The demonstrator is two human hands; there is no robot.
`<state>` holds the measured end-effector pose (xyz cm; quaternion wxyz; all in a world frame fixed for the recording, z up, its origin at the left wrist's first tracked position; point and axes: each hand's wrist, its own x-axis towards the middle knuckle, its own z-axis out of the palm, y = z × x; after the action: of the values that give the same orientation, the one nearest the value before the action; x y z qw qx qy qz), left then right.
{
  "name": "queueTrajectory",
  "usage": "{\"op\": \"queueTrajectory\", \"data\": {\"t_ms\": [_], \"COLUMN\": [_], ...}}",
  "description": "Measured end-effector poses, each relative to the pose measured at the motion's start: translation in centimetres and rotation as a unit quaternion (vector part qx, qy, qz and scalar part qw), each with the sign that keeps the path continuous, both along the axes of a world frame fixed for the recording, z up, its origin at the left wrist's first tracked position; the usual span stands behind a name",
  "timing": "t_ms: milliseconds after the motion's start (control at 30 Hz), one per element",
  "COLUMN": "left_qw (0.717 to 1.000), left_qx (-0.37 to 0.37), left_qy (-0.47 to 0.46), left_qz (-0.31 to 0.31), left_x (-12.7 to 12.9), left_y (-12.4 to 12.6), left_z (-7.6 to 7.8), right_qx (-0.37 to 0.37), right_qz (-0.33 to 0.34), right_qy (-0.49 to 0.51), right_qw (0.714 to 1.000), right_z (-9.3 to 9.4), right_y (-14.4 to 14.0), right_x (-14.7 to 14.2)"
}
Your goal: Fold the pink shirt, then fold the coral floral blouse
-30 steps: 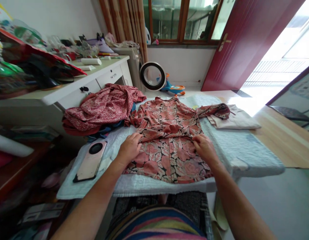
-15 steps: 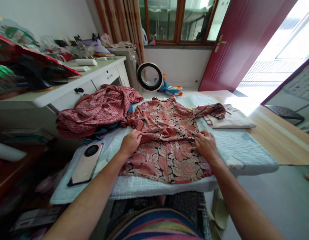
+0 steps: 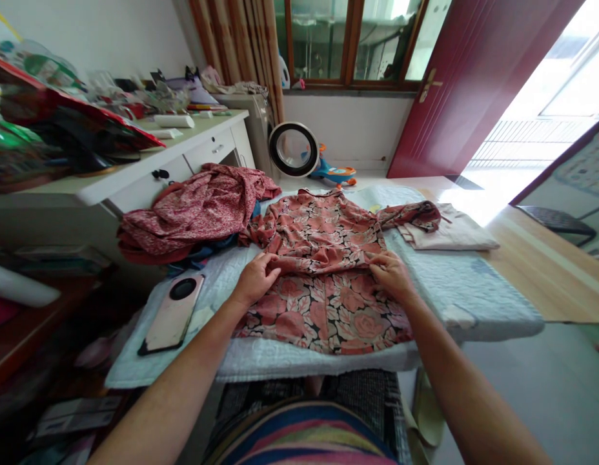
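A red, pink and black floral shirt (image 3: 348, 300) lies spread on the padded light-blue cloth, its collar at the far side and its hem towards me. Across its middle runs a raised crosswise fold. My left hand (image 3: 255, 279) grips the left end of that fold, with the thumb on the near side. At the opposite end my right hand (image 3: 394, 278) pinches the fabric between thumb and fingers. One sleeve stretches out to the right, its cuff over a folded cream garment (image 3: 467, 229). The left sleeve is bunched against the shirt's side.
A heap of red patterned clothing (image 3: 197, 213) sits at the left of the light-blue cloth (image 3: 474, 290). Nearer me lies a phone (image 3: 171, 316). A cluttered white desk (image 3: 207, 132) stands at left, a washing machine (image 3: 253, 116) with open round door behind, a red door (image 3: 439, 90) at right.
My right hand has shifted slightly inward along the fold. My left thumb now shows more, spread further from the fingers. The whole view has moved a little.
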<state>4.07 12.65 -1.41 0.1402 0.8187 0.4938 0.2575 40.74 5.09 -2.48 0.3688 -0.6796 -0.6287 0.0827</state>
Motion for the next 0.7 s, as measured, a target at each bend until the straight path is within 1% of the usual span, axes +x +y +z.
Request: {"op": "queueTrajectory", "data": {"t_ms": [67,133,200,267,300,333,400,500,633,700], "left_qw": [0.999,0.994,0.986,0.982,0.983,0.984,0.987,0.992,0.997,0.996], "left_qx": [0.02,0.044,0.063,0.073,0.072,0.067,0.052,0.027,-0.013,-0.045], "left_qy": [0.047,0.104,0.15,0.17,0.169,0.165,0.152,0.125,0.042,-0.002], "left_qz": [-0.01,-0.002,0.017,0.028,0.027,0.023,0.013,-0.009,-0.069,-0.082], "left_x": [-0.1,-0.1,-0.1,-0.2,-0.3,-0.5,-1.0,-2.1,-3.6,-4.3], "left_y": [-0.3,-0.6,-0.9,-1.2,-1.3,-1.5,-1.8,-2.5,-3.2,-3.3], "left_z": [0.0,0.0,-0.1,-0.1,-0.1,-0.2,-0.2,0.0,0.7,1.1], "right_qx": [0.015,0.0,-0.041,-0.071,-0.076,-0.074,-0.066,-0.067,-0.082,-0.086], "right_qz": [-0.006,-0.019,-0.027,-0.024,-0.021,-0.018,-0.016,-0.021,-0.011,0.006], "right_qy": [0.074,0.144,0.243,0.333,0.359,0.371,0.36,0.3,0.165,0.097], "right_qw": [0.997,0.989,0.969,0.94,0.93,0.926,0.931,0.951,0.983,0.992], "right_z": [0.5,1.1,1.8,2.4,2.7,2.9,3.1,3.1,2.9,3.1], "right_y": [-1.0,-2.3,-3.6,-4.8,-5.3,-5.8,-6.7,-7.8,-9.1,-9.6], "right_x": [0.9,1.5,1.9,2.2,2.3,2.5,3.1,4.3,5.9,6.3]}}
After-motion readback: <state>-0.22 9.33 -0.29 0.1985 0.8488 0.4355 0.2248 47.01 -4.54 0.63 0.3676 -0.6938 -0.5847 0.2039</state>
